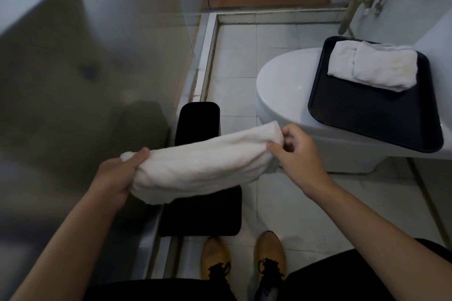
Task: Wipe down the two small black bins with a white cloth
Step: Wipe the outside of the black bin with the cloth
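Note:
Two small black bins stand on the tiled floor beside a glass partition: the far bin (pixel 197 120) and the near bin (pixel 203 212), both partly hidden by a white cloth (pixel 203 162). The cloth is stretched in the air above them. My left hand (pixel 119 173) grips its left end, thumb on top. My right hand (pixel 296 151) pinches its right end between thumb and fingers.
A white toilet (pixel 281 85) with shut lid stands to the right, carrying a black tray (pixel 367 115) with a folded white towel (pixel 374 66). A glass shower partition (pixel 97 68) runs along the left. My yellow shoes (pixel 242 254) are just behind the near bin.

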Tool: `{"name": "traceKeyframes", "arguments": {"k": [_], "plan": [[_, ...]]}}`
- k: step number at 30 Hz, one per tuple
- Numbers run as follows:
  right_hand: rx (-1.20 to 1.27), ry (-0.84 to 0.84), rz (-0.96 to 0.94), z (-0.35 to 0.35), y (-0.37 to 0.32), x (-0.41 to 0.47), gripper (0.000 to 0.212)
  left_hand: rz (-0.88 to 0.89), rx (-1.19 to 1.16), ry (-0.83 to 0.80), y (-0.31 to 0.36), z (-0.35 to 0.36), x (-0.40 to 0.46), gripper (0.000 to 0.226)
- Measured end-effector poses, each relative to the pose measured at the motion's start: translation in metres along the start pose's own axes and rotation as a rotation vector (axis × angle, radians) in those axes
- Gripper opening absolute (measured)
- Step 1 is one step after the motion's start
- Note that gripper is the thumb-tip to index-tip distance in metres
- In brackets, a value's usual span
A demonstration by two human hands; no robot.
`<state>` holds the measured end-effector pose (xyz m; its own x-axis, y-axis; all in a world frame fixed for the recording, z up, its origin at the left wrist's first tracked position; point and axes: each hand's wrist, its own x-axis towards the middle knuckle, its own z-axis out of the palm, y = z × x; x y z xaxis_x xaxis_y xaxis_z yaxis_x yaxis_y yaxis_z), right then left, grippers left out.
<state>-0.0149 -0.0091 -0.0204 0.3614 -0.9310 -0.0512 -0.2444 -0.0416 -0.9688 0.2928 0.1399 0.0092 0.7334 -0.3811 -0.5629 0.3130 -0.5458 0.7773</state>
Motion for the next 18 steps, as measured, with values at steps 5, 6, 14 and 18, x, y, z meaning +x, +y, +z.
{"name": "traceKeyframes", "arguments": {"k": [5, 6, 14, 18], "plan": [[0.06, -0.038, 0.052, 0.0, -0.003, 0.004, 0.046, 0.037, 0.106, 0.094, -0.006, -0.003, 0.01, 0.06], [0.058, -0.105, 0.061, -0.002, -0.002, 0.006, 0.059, 0.076, 0.156, 0.121, -0.005, -0.001, 0.007, 0.069], [-0.174, -0.232, 0.032, -0.027, -0.004, 0.015, 0.028, 0.414, 0.537, -0.258, -0.003, 0.015, -0.04, 0.034], [-0.209, -0.108, -0.01, -0.044, -0.002, 0.016, 0.017, 0.598, 0.732, -0.072, -0.008, 0.024, -0.027, 0.006]]}}
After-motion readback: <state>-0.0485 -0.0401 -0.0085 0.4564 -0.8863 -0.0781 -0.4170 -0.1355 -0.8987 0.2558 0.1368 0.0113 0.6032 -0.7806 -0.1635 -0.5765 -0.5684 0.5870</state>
